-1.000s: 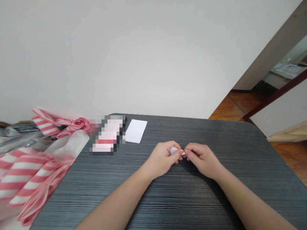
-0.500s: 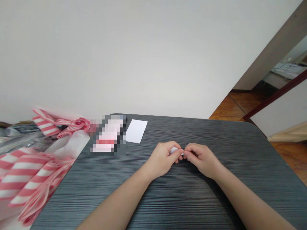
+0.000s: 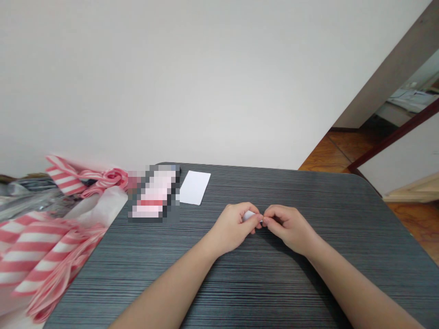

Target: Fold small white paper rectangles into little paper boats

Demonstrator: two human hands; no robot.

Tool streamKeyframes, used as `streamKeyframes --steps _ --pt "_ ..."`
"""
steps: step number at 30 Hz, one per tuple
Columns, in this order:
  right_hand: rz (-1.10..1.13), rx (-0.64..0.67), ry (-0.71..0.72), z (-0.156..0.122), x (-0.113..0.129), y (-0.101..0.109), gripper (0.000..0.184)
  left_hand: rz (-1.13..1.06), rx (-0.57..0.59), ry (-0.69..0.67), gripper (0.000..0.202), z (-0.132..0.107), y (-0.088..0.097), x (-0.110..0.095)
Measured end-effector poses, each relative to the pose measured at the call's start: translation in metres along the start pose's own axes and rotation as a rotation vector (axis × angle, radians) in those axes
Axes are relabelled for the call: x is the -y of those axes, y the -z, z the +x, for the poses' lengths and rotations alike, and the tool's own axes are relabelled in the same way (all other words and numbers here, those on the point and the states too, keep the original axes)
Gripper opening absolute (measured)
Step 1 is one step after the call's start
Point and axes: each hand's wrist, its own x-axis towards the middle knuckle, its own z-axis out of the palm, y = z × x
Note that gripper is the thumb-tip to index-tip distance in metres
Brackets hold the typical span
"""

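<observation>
Hardly anything has shifted over the last second: the left hand [image 3: 233,228] and the right hand [image 3: 288,226] sit where they sat, knuckles up, meeting near the middle of the dark striped desk [image 3: 240,283], a little toward its far edge. The only difference I can make out is that the small white piece [image 3: 249,214] between them shows a touch less than before, and the right fingers seem drawn in slightly closer over it. I judge from this that the work is a slow, fine one carried on at the fingertips, with no reach, lift or set-down under way.

Both hands are closed in a pinch. The left fingers [image 3: 252,222] curl over and press on the white piece from its side, while the right thumb and forefinger meet it from the other side, so the two hands touch or nearly touch at the tips. No finger is spread.

The white piece itself is mostly hidden. What shows is a small pale sliver, rounded at the top, peeping above the left fingers; it looks like folded or rolled paper, though I cannot tell that for certain, nor its full shape. It is held just above the desk or resting on it; which, the view does not show.

Toward the far left corner lies a blank white card [image 3: 195,187], flat and well apart from the hands. Beside it is a blurred-out patch, and past the left edge lie red-and-white striped bags [image 3: 41,256].
</observation>
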Motion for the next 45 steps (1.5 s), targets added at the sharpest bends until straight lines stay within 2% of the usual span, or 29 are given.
streamKeyframes --steps 7,13,23,27,33,38,45 --pt "0.021 -0.002 0.042 -0.0003 0.0049 0.0004 0.02 0.0 -0.011 -0.011 0.015 -0.0006 -0.0002 0.0002" --pt "0.101 -0.008 -0.034 -0.0007 0.0058 0.0026 0.027 -0.013 -0.038 -0.012 0.014 -0.0009 -0.0002 0.0009" --pt "0.03 -0.009 -0.012 0.0011 0.0043 0.0012 0.018 0.033 -0.01 -0.041 0.015 -0.0012 -0.0002 0.0014" --pt "0.012 -0.048 -0.028 0.0001 0.0024 0.0031 0.017 0.071 -0.039 -0.06 0.021 0.0002 0.0012 0.0052" --pt "0.02 -0.068 -0.065 -0.0007 0.0015 0.0043 0.018 0.081 -0.033 -0.056 0.028 0.0003 0.0011 0.0061" --pt "0.03 -0.043 -0.065 -0.0006 0.0033 0.0024 0.019 0.075 -0.01 -0.062 0.028 -0.0009 0.0008 0.004" --pt "0.026 -0.089 -0.08 0.0005 0.0048 0.004 0.02 0.08 -0.014 -0.054 0.027 -0.0009 0.0007 0.0036"
